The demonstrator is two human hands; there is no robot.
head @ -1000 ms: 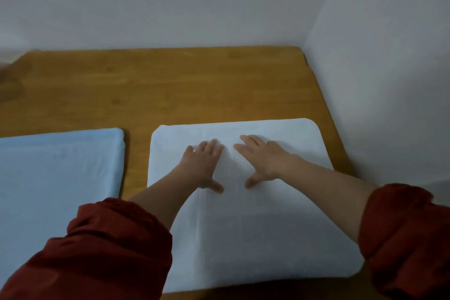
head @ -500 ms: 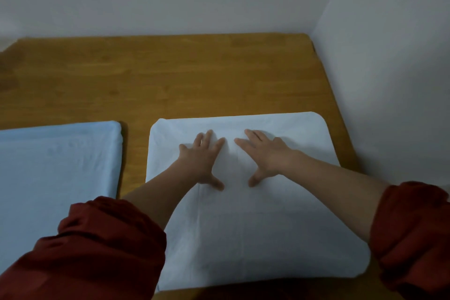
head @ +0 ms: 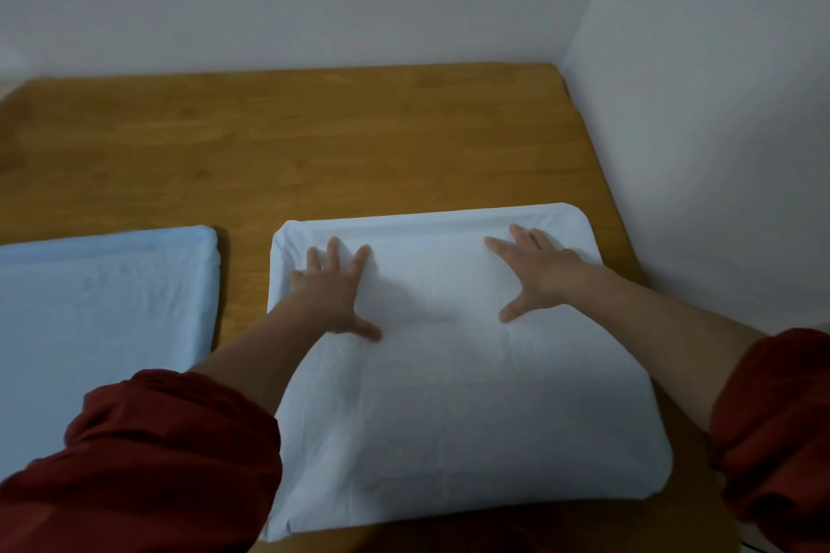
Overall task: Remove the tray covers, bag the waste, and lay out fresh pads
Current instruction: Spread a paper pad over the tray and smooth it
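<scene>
At nine o'clock on the bench [head: 314, 139] the blue pad [head: 103, 305] lies spread flat, untouched. The left hand [head: 334, 287] and right hand [head: 539, 274], close together mid-sheet a second ago, have slid apart toward ten and two o'clock of the white pad [head: 449, 395], each grip wide, fingers flat, holding nothing. By that smoothing I judge this fresh pad nearly seated; its tray is hidden beneath, with only a rim ridge showing at twelve.

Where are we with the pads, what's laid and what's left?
Done: a blue pad lies flat on the left of the table. In hand: the white pad is down beside it, left hand and right hand pressing flat near its far corners. Left: taking the hands off; no bag or old covers are in view, so that part cannot be judged.
</scene>
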